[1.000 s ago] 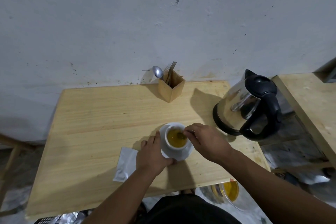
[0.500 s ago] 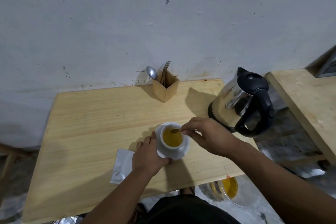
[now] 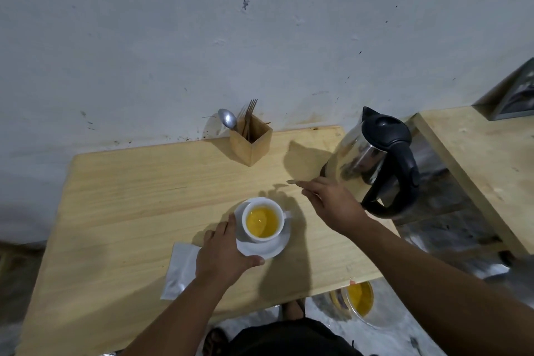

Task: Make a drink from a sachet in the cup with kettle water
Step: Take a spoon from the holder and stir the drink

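- The counter (image 3: 121, 211) has a broad bare stretch at centre left; its near edge runs along the lower frame, just below the silver sachet (image 3: 180, 270)
- The cup (image 3: 262, 219) stands on a white saucer (image 3: 277, 248) at frame centre; white, filled with yellow-orange liquid
- Left hand (image 3: 224, 254) fingers curl against the saucer rim; right hand (image 3: 332, 205) fingers pinch a small spoon (image 3: 293, 181) above the counter, beside the kettle (image 3: 372, 162) at right
- A wooden cutlery holder (image 3: 251, 143) stands by the far edge
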